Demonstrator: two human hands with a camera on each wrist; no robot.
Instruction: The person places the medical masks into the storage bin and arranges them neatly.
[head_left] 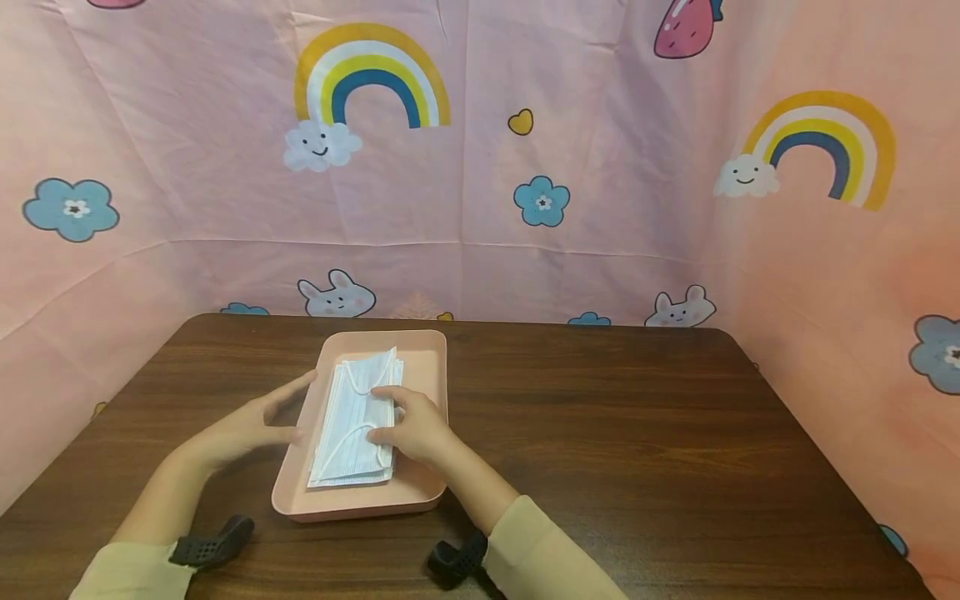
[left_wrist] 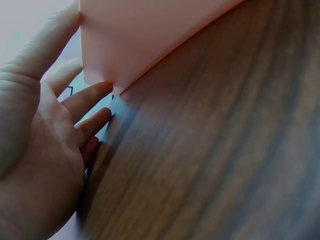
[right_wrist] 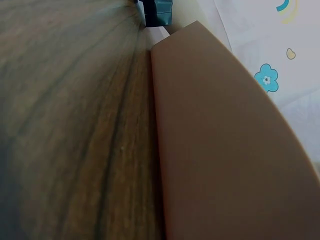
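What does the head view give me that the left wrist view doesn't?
Only the head view shows the stack of face masks in the tray, the right hand resting on it, and the patterned backdrop. Only the left wrist view shows, close up, the left hand's fingertips touching the tray's outer wall. Both show the left hand, fingers straight, beside the pink tray on the wooden table.

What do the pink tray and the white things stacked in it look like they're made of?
The tray looks like matte plastic: smooth, uniform pink with rounded moulded edges. The masks look like soft nonwoven fabric, probably: thin pleated sheets with slim ear loops.
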